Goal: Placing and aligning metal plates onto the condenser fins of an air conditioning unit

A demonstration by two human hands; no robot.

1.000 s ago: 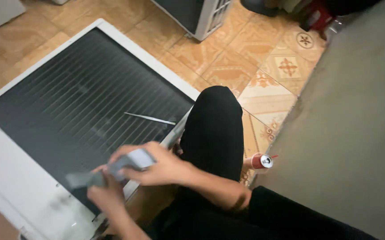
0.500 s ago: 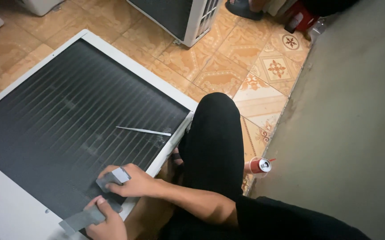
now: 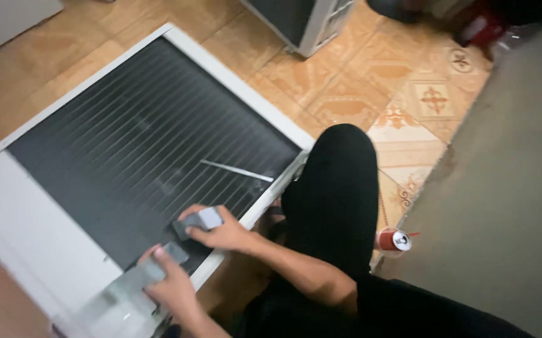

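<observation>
Right hand [image 3: 224, 235]: fingers curled round a small grey rectangular block [image 3: 201, 221], thumb side up, pressing it onto the dark finned panel.
Left hand [image 3: 169, 289]: clamped on a longer flat grey strip [image 3: 134, 280], a bit blurry, lying across the lower white frame edge and the bottom of the fins.
Grey block: sitting on the fins near the lower right corner of the panel, just above the left hand's strip, the two close but apart.
Big panel: wide dark finned metal grille in a white frame [image 3: 233, 69], flat on the floor, tilted diagonally across the view.
Thin rod: slim silvery stick [image 3: 236, 170] lying loose on the fins, up and right of the block, not touched by either hand.
Knee: black-trousered leg [image 3: 333, 194] bent right beside the frame's right edge.
Floor: orange patterned ceramic tiles [image 3: 371, 81], grey concrete strip on the right.
Can: red drink can [image 3: 394, 240] standing by the knee, well apart from both hands.
Background: another white-cased unit [image 3: 302, 22] at the top.
</observation>
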